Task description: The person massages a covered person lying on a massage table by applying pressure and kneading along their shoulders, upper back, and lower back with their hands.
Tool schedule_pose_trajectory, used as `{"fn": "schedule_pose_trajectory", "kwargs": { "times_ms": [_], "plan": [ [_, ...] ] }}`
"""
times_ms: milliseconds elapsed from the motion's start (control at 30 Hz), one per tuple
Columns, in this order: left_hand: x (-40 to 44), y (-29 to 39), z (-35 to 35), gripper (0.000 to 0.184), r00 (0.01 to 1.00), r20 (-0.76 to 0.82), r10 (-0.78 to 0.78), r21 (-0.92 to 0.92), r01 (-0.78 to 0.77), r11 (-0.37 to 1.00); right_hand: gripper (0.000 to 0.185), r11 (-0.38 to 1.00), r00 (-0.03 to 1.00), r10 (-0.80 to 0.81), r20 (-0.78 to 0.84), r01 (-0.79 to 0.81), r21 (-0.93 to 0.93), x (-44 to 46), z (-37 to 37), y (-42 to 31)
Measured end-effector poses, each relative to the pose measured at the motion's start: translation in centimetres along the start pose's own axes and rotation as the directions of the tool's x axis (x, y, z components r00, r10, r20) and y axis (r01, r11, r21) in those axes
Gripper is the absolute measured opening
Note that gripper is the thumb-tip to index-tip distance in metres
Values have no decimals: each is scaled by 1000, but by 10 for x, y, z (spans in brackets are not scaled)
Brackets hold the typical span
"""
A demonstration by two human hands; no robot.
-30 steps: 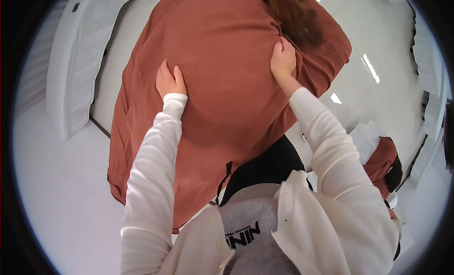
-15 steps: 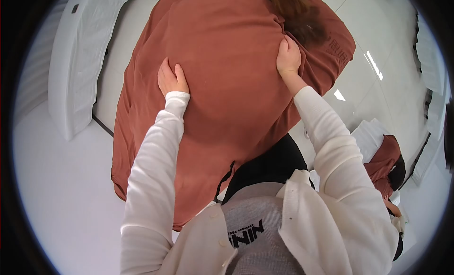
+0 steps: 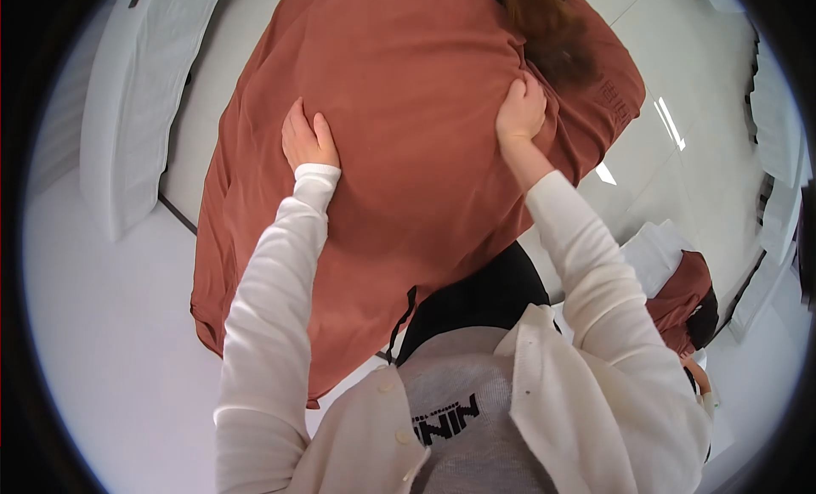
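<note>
Fingers (image 3: 294,120) slightly parted, your left hand (image 3: 311,144) rests on rust cloth (image 3: 399,163) draping someone (image 3: 557,39); your right hand (image 3: 521,113) curls, grip unclear.

Floor (image 3: 688,167): I see pale, glossy tiles with thin seams and bright reflections.
White surface (image 3: 110,307): brick-red cloth (image 3: 399,154) overlaps its edge; from my feed, I can't tell whether they touch.

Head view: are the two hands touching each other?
No, the left hand and right hand are apart, with a stretch of reddish-brown cloth visible between them.
</note>
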State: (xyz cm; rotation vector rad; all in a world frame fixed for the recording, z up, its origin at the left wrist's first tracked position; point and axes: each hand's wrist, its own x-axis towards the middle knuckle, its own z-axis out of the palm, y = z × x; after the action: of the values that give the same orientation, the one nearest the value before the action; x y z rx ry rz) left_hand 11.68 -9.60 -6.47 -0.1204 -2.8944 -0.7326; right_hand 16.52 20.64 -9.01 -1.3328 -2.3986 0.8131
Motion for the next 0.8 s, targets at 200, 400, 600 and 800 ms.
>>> {"fn": "schedule_pose_trajectory", "kwargs": {
  "times_ms": [200, 400, 600, 800],
  "plan": [
    [-3, 5, -4, 47, 999, -13, 41, 32, -40, 999, 37, 959, 968, -251, -20, 251, 134, -20, -16, 24],
    [-1, 5, -8, 47, 1000, 3, 24, 28, -24, 999, 39, 929, 906, -363, -217, 369, -10, -30, -10, 6],
    [-1, 9, -8, 47, 1000, -17, 20, 40, -19, 999, 33, 947, 965, -262, 0, 257, 190, 1, -9, 25],
    [-5, 4, -9, 47, 998, -6, 63, 51, -62, 997, 41, 958, 950, -266, -164, 279, 67, -48, -9, 14]
  ]
}}
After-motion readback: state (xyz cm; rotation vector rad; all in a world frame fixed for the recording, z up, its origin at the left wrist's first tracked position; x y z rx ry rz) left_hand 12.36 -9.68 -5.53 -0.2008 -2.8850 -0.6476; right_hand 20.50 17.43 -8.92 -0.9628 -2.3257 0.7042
